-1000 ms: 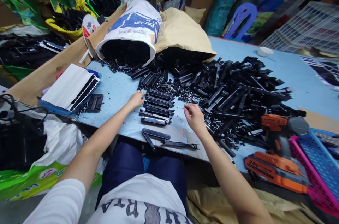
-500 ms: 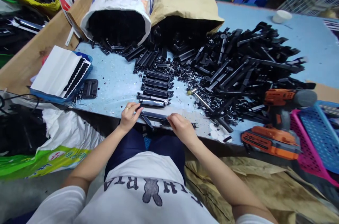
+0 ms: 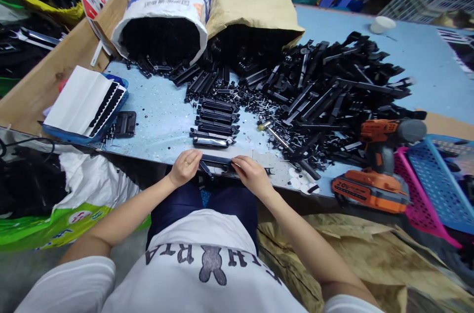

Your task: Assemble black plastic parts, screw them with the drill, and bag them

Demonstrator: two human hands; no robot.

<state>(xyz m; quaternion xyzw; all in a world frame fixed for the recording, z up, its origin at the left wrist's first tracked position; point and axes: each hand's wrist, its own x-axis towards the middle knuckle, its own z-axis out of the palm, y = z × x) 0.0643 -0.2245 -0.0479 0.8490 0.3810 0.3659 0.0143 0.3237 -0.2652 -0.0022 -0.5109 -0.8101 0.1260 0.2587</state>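
Near the table's front edge, a long black plastic strip point(image 3: 216, 159) spans the gap between my hands. My left hand point(image 3: 186, 167), with a ring on one finger, pinches the strip's left end. At its right end, the thumb and fingers of my right hand point(image 3: 252, 173) are closed on it. Below the strip a shorter dark piece point(image 3: 206, 169) sticks out at a slant toward my lap. Just beyond my hands lies a stack of several black bar-shaped parts point(image 3: 216, 129) side by side, the nearest one shiny.
A big heap of black plastic parts point(image 3: 333, 86) covers the right side, with loose screws point(image 3: 255, 103) beside it. An orange cordless drill point(image 3: 374, 167) stands near a blue basket point(image 3: 444, 179). Open sacks point(image 3: 163, 12) lie at the back; a blue tray point(image 3: 70, 135) sits left.
My left hand has shifted slightly right and curled more around the strip's end. The hands are closer together. The whole view has drifted a little, moving the right-side things leftward.
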